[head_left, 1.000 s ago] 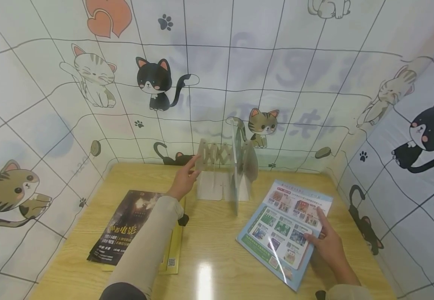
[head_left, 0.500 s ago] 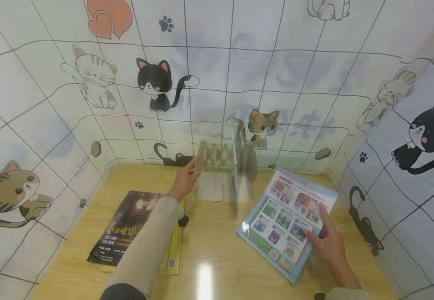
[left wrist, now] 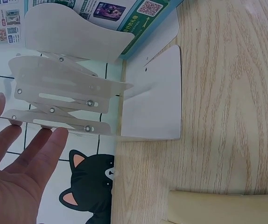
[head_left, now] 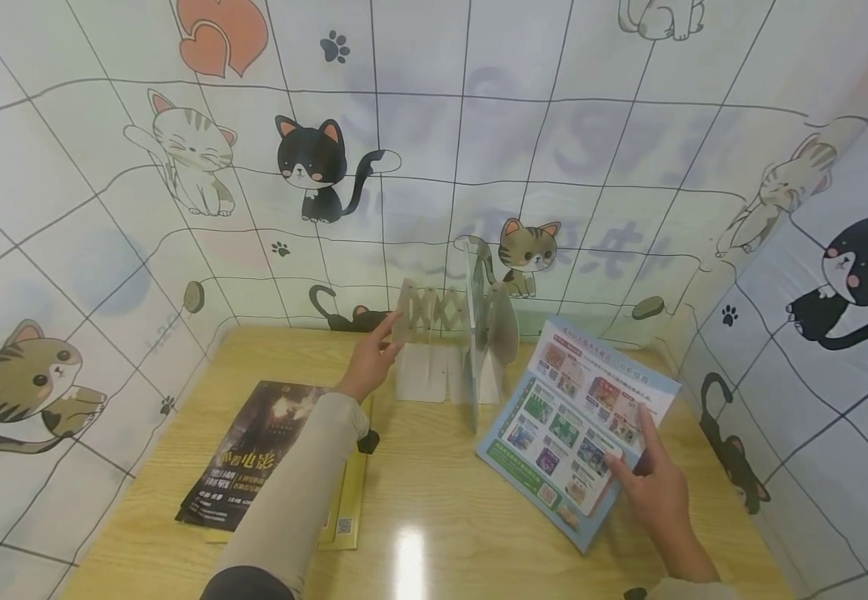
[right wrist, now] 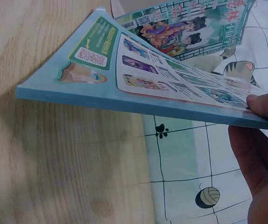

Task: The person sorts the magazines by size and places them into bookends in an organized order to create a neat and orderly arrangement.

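My left hand [head_left: 365, 362] touches the outer side of the end plate of an extendable metal bookend rack [head_left: 428, 375], its fingers fairly straight. In the left wrist view the fingertips lie right along that end plate [left wrist: 59, 122]. One magazine [head_left: 471, 333] stands upright in the rack, seen almost edge-on in the head view; its illustrated cover [right wrist: 185, 30] shows in the right wrist view. My right hand [head_left: 659, 492] holds a light blue magazine [head_left: 561, 467] by its right edge, thumb on top and fingers underneath. That magazine is tilted above the table, to the right of the rack.
At the left of the wooden table [head_left: 419, 492], a dark printed magazine [head_left: 254, 450] lies over a yellow one [head_left: 344, 517], partly hidden by my left sleeve. A cat-patterned cloth wall [head_left: 419, 167] rises behind the rack and along both sides.
My right hand has tilted the light blue magazine and raised it a little, its top edge moving toward the back wall. The left hand and the rack stay in place.
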The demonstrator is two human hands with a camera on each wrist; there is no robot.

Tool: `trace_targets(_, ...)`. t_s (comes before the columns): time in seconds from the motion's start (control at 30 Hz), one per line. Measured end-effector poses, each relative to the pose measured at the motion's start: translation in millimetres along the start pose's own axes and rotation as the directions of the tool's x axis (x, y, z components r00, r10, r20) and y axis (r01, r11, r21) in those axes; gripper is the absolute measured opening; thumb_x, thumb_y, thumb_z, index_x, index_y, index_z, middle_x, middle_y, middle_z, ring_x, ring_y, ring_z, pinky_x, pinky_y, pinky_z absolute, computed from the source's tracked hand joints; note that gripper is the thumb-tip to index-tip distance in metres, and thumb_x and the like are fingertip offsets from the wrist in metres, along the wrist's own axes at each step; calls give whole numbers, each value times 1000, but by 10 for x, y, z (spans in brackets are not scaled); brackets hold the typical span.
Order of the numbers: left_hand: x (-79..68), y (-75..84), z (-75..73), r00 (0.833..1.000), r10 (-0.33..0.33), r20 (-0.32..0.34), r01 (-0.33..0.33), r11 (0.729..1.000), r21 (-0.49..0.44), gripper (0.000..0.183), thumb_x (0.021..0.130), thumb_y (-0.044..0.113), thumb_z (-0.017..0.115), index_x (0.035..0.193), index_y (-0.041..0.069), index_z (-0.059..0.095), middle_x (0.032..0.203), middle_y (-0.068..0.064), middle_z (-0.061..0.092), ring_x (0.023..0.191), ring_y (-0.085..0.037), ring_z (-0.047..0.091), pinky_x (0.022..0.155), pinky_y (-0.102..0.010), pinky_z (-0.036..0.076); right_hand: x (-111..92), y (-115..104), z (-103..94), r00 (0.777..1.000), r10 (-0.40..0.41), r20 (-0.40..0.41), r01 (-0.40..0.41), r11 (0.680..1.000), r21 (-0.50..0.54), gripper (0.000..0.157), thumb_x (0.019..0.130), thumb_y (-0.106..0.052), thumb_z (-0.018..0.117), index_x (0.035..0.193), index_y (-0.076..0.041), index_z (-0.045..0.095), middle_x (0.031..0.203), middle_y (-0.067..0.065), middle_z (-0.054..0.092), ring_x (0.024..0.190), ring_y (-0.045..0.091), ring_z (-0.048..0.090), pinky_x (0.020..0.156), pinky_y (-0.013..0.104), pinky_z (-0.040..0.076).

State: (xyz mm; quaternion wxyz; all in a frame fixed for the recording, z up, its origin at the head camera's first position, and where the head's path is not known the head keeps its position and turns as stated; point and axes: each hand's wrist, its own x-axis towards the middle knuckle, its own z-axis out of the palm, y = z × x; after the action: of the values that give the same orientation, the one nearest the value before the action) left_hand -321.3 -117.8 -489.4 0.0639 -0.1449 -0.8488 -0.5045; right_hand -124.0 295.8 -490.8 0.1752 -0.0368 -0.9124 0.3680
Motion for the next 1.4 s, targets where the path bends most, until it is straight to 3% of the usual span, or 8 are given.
trace_targets(0.17, 5, -4, 4, 1000, -2, -4, 2, 1000, 2, 56, 101, 15, 55, 152, 28, 35, 145, -17, 44, 111, -35, 60, 78, -39, 57, -23, -88, -6, 997, -64, -35, 65, 998, 27, 95, 85, -3, 74, 157, -29, 16, 125, 33, 55, 92, 46, 66, 67, 38, 58)
trace_targets(0.27, 7, -8, 8, 1000, 5, -12, -5, 1000, 8, 56, 100, 14, 55, 151, 27, 36, 144, -18, 46, 110, -35, 61, 77, -39, 57, -34, -124, -5, 991, -119, -61, 120, 993, 11, 94, 83, -2, 75, 156, -24, 20, 119, 33, 59, 86, 45, 67, 61, 26, 57)
trace_targets(0.4, 1, 9, 4, 1000, 10, -12, -10, 1000, 18, 55, 101, 15, 55, 151, 27, 36, 144, -19, 46, 109, -35, 61, 77, -40, 57, -42, -143, 18, 968, -216, -126, 214, 976, -33, 94, 77, 2, 79, 154, -16, 28, 108, 32, 64, 72, 40, 68, 55, 10, 48)
trace_targets(0.5, -1, 19, 4, 1000, 6, -13, -5, 1000, 11, 56, 101, 15, 55, 151, 28, 36, 145, -18, 44, 109, -35, 61, 77, -40, 57, -31, -143, 43, 938, -298, -175, 293, 955, -55, 95, 71, 6, 81, 152, -12, 33, 103, 31, 65, 66, 39, 67, 53, 8, 46)
trace_targets(0.7, -2, 18, 8, 1000, 11, -14, -11, 1000, 1, 58, 100, 10, 56, 152, 26, 35, 147, -19, 41, 110, -37, 61, 78, -40, 57, 37, -130, 98, 845, -478, -239, 469, 878, -96, 96, 61, 12, 82, 146, -2, 41, 97, 30, 67, 59, 37, 66, 51, 17, 51)
trace_targets(0.83, -9, 25, 10, 1000, 15, -19, -15, 1000, 14, 59, 99, 9, 55, 152, 26, 35, 146, -21, 42, 109, -37, 61, 77, -40, 57, 74, -151, 134, 808, -527, -263, 517, 849, -113, 91, 63, 9, 81, 144, 0, 43, 92, 28, 68, 56, 35, 66, 47, 20, 51)
trace_targets(1.2, -7, 6, 12, 1000, -3, -16, 3, 1000, 0, 59, 99, 12, 56, 151, 32, 36, 144, -18, 46, 108, -34, 62, 76, -39, 57, 180, -228, 291, 793, -522, -314, 511, 850, -123, 83, 68, 3, 78, 144, -2, 46, 89, 28, 69, 55, 35, 66, 41, 29, 49)
trace_targets(1.4, 9, 1, 4, 1000, 1, -15, -2, 1000, -7, 57, 99, 13, 57, 151, 26, 37, 143, -18, 47, 108, -35, 62, 76, -40, 57, 235, -264, 372, 787, -518, -335, 500, 854, -147, 84, 67, 4, 79, 144, -4, 46, 89, 28, 69, 55, 33, 66, 40, 34, 46)
